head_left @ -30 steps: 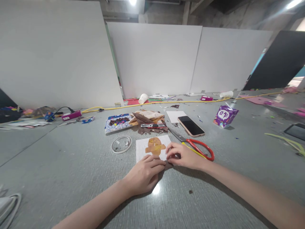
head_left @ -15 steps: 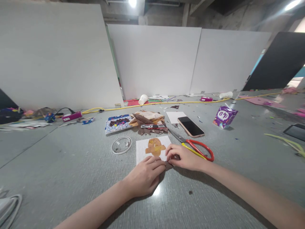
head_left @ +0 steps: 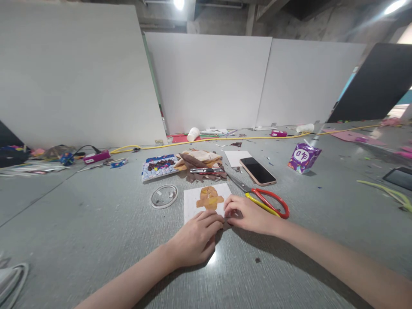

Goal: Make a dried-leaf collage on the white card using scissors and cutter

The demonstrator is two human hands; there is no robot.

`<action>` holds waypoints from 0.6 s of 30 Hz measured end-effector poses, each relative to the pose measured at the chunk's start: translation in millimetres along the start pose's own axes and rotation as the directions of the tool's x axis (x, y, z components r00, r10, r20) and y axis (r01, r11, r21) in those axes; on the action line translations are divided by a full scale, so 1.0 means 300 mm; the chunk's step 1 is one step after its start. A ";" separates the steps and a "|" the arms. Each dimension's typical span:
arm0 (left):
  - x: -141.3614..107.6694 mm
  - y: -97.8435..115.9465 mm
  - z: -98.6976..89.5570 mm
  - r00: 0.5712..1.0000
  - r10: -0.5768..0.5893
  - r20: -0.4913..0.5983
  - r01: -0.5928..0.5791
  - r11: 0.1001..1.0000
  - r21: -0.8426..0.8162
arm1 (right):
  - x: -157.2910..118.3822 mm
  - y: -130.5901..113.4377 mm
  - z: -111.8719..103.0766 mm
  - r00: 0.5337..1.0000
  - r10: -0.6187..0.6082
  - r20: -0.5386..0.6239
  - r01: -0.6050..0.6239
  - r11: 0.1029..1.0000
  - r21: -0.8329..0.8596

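Note:
A white card (head_left: 190, 201) bearing an orange-brown paper shape (head_left: 210, 198) lies on the grey surface in front of me. My left hand (head_left: 198, 236) rests over its lower edge, fingers bent and closed. From the other side my right hand (head_left: 246, 214) meets it at the card's lower right corner, thumb and fingers pinched. Between the fingertips shows a small scrap of brown paper (head_left: 227, 225), mostly hidden by the fingers. Scissors (head_left: 257, 195) with one red and one yellow handle lie just beyond my right hand.
Behind the card are crumpled brown paper (head_left: 196, 159), a marker (head_left: 207, 171) and a blue-and-white mosaic piece (head_left: 159, 167). A roll of tape (head_left: 164, 196) lies left. To the right are a phone (head_left: 258, 170) and a purple drink carton (head_left: 304, 158). A yellow cable (head_left: 219, 138) crosses behind.
My right hand has shifted slightly, and less of the brown paper scrap shows between the fingertips. The card and surrounding things stay in place.

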State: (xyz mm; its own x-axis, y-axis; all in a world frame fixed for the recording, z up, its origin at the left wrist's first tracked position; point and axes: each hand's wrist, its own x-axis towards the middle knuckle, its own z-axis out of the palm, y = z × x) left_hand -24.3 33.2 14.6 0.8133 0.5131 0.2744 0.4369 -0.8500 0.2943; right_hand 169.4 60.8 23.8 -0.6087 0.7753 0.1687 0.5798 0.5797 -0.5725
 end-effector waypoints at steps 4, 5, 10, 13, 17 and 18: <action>0.002 -0.001 0.003 1.000 -0.001 0.006 0.001 1.000 0.012 | -0.005 -0.011 0.015 0.998 0.040 -0.041 -0.041 0.998 -0.038; 0.002 -0.001 0.003 1.000 -0.005 0.012 0.004 1.000 0.019 | -0.006 -0.011 0.020 0.998 0.039 -0.055 -0.042 0.998 -0.044; 0.003 0.002 0.004 1.000 -0.011 0.012 0.011 0.999 0.041 | -0.011 0.004 0.046 0.998 -0.024 -0.059 0.020 0.998 -0.056; 0.001 0.003 0.006 1.000 -0.010 -0.003 0.010 1.000 0.019 | -0.010 0.012 0.051 0.996 -0.063 -0.057 0.060 0.997 -0.054; -0.001 -0.003 0.009 0.991 -0.069 -0.115 0.056 0.992 -0.111 | -0.007 0.001 0.024 0.994 -0.059 -0.091 0.061 0.998 0.013; 0.001 -0.005 0.010 0.976 -0.129 -0.178 0.098 0.980 -0.172 | -0.007 -0.006 0.012 0.993 -0.046 -0.110 0.050 0.998 0.036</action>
State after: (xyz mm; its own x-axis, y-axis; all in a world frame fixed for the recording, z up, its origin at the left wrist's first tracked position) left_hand -23.8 34.3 11.5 0.6688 0.6311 0.3929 0.4420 -0.7625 0.4724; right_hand 167.6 57.3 21.6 -0.5713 0.7706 0.2825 0.5287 0.6088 -0.5915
